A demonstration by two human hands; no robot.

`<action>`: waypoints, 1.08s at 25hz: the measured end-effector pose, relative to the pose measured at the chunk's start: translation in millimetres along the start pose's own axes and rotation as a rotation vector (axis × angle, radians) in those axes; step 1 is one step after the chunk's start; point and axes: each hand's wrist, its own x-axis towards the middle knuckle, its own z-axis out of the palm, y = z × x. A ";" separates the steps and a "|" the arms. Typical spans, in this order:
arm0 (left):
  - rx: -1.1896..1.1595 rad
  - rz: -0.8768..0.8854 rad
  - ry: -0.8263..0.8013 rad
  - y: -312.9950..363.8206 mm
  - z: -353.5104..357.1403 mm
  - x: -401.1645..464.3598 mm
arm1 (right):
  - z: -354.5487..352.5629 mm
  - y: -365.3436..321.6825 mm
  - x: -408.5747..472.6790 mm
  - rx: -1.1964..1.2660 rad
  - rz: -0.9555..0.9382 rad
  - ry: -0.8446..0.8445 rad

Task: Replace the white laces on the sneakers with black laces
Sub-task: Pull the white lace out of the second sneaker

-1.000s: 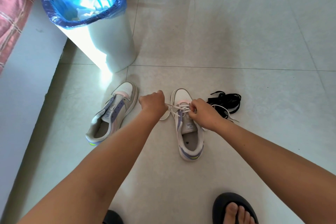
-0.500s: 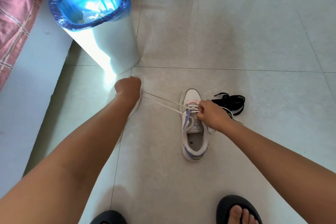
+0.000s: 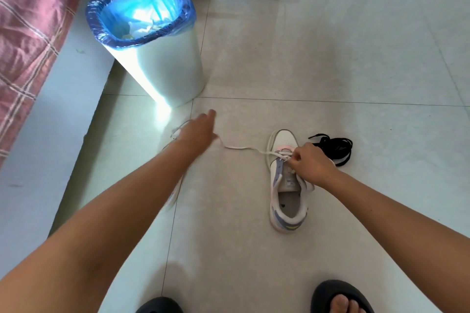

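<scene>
- The right hand (image 3: 311, 164) is curled over the front of the right-side sneaker (image 3: 287, 183), its fingertips pinching the white lace (image 3: 241, 148) at the eyelets near the toe.
- That sneaker stands upright on the tile floor (image 3: 330, 58), toe away from the person and heel opening toward them.
- The white lace trails slack from the eyelets leftward across the floor, ending just beside the left hand (image 3: 197, 133).
- The left hand is motion-blurred, fingers stretched out flat and forward; it looks to be holding nothing.
- The second sneaker (image 3: 175, 185) lies under the left forearm, mostly hidden, only slivers of its edge showing.
- The black laces (image 3: 335, 148) sit in a loose bundle on the floor just right of the first sneaker's toe, behind the right hand.
- A white bin with a blue liner (image 3: 152, 40) stands near, beyond the left hand.
- A pale ledge (image 3: 50, 134) runs along the left edge.
- Wide bare tile lies to the right and between the sneakers and the person's dark sandals (image 3: 340, 297).
</scene>
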 end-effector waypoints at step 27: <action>-0.134 -0.089 -0.316 89.1 96.1 -55.7 | -12.9 -9.3 -3.3 0.188 0.006 -0.272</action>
